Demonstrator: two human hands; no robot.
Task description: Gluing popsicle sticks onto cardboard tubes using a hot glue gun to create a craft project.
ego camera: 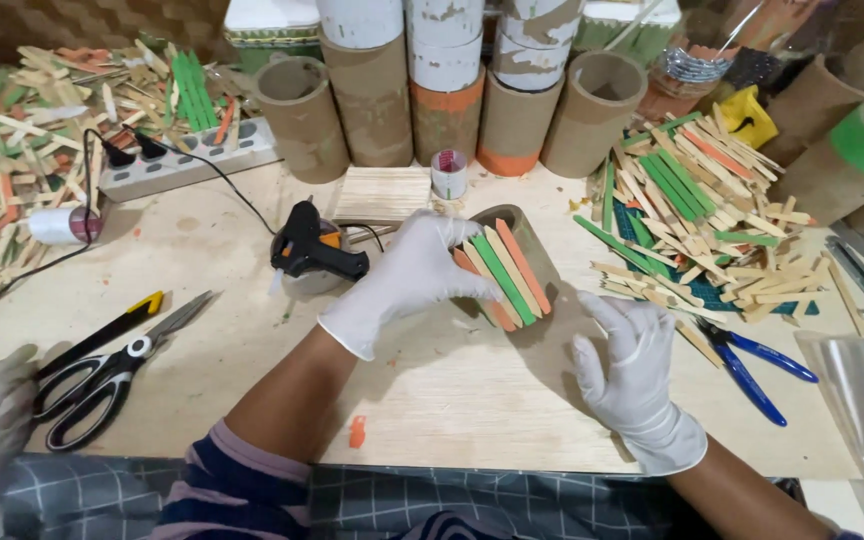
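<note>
Left hand (407,280) clamped on stick-covered tube (512,265) lying on surface (452,390); right hand (627,370) flat w/ fingers apart, just beside tube.

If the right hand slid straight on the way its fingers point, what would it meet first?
The right hand lies flat on the table, fingers pointing up and slightly left. Straight on, it would probably meet the stick-covered cardboard tube that the left hand holds, though depth is hard to judge.
</note>
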